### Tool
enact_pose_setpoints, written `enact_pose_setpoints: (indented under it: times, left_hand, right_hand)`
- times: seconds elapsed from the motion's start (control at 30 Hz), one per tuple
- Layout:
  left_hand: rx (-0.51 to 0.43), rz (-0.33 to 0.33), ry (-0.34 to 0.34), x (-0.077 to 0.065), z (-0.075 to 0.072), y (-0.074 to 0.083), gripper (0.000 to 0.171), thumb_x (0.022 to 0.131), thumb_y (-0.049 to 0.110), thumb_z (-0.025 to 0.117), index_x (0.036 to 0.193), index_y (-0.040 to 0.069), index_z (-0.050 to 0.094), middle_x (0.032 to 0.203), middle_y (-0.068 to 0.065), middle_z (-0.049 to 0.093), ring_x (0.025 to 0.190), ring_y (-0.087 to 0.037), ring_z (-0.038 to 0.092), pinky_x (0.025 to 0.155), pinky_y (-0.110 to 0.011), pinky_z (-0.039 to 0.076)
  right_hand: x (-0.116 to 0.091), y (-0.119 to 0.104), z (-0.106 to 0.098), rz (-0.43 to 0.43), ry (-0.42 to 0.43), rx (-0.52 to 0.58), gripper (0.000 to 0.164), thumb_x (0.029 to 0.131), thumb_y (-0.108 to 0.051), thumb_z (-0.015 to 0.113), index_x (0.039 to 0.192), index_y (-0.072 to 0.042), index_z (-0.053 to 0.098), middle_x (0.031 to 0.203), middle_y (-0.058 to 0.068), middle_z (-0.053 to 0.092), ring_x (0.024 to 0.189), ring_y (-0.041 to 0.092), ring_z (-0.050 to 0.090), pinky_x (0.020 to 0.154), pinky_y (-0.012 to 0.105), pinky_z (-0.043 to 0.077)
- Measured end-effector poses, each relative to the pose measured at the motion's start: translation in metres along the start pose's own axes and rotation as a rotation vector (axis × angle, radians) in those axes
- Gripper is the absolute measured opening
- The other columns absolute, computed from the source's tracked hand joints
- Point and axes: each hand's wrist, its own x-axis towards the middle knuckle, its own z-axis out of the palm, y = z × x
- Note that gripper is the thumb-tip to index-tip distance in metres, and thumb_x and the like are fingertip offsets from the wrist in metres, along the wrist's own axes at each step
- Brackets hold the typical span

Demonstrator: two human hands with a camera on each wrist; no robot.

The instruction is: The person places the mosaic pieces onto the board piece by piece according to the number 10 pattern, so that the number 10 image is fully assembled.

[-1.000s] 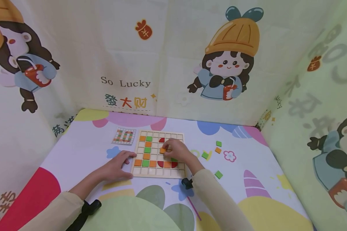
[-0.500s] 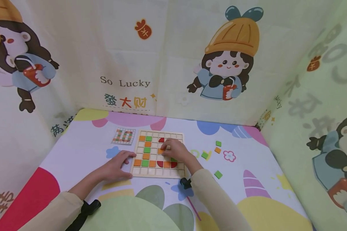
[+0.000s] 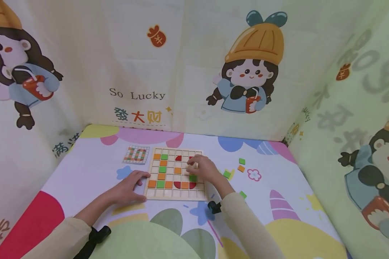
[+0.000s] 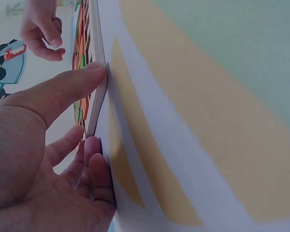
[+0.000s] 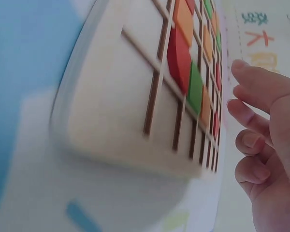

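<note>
A wooden grid board (image 3: 162,192) lies on the table, with orange, green and red flat pieces in some cells. My left hand (image 3: 129,187) rests at its left side; in the left wrist view the thumb (image 4: 79,84) touches the board's corner and the other fingertips lie along the edge. My right hand (image 3: 205,169) is over the board's right half, fingers bent and nothing visible between them. To its left, an orange tile (image 3: 178,170) sits in a cell. A green tile (image 3: 193,178) shows under the hand. In the right wrist view, the right hand (image 5: 268,130) hovers past the board.
A small pattern card (image 3: 136,154) lies beyond the left hand, beside the board. Several loose tiles are to the right: a green one (image 3: 242,161), an orange one (image 3: 241,168) and other green ones. A patterned cloth wall (image 3: 188,118) stands behind the table.
My right hand has let go of the orange tile, which stays in its cell, and moved right, off it. The left hand keeps its place at the board. The head view has shifted slightly.
</note>
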Motion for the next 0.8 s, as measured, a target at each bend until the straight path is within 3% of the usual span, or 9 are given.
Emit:
enact_pose_setpoints:
  times: [0.13, 0.4, 0.63, 0.8]
  left_hand:
    - [-0.001, 0.003, 0.002, -0.001, 0.000, 0.000, 0.077, 0.074, 0.030, 0.083, 0.138, 0.014, 0.044, 0.125, -0.004, 0.043, 0.103, -0.017, 0.042, 0.083, -0.033, 0.042]
    - [0.002, 0.007, 0.004, -0.001, 0.001, 0.001, 0.076, 0.074, 0.029, 0.083, 0.138, 0.013, 0.045, 0.124, -0.005, 0.044, 0.102, -0.017, 0.042, 0.083, -0.032, 0.041]
    - [0.006, 0.004, 0.007, -0.001, 0.001, 0.002, 0.075, 0.074, 0.029, 0.083, 0.138, 0.014, 0.045, 0.124, -0.004, 0.044, 0.102, -0.017, 0.042, 0.083, -0.032, 0.041]
    - [0.010, 0.013, 0.005, -0.002, 0.000, 0.001, 0.076, 0.074, 0.029, 0.083, 0.138, 0.014, 0.045, 0.125, -0.004, 0.043, 0.102, -0.017, 0.042, 0.083, -0.032, 0.041]
  right_hand:
    - [-0.006, 0.012, -0.005, 0.041, 0.039, 0.043, 0.028, 0.086, -0.034, 0.072, 0.109, -0.018, 0.071, 0.100, -0.004, 0.063, 0.087, 0.016, 0.052, 0.077, 0.030, 0.047]
    - [-0.021, 0.046, -0.021, 0.073, 0.124, 0.019, 0.023, 0.086, -0.029, 0.073, 0.105, -0.017, 0.072, 0.098, -0.003, 0.064, 0.080, 0.016, 0.051, 0.070, 0.028, 0.044]
    - [-0.039, 0.087, -0.040, 0.045, 0.184, 0.029, 0.023, 0.085, -0.022, 0.073, 0.104, -0.009, 0.072, 0.099, 0.005, 0.067, 0.071, 0.015, 0.049, 0.066, 0.028, 0.041]
    - [-0.056, 0.116, -0.053, 0.091, 0.191, 0.046, 0.023, 0.086, -0.020, 0.073, 0.105, -0.008, 0.071, 0.105, 0.009, 0.065, 0.075, 0.020, 0.052, 0.069, 0.033, 0.043]
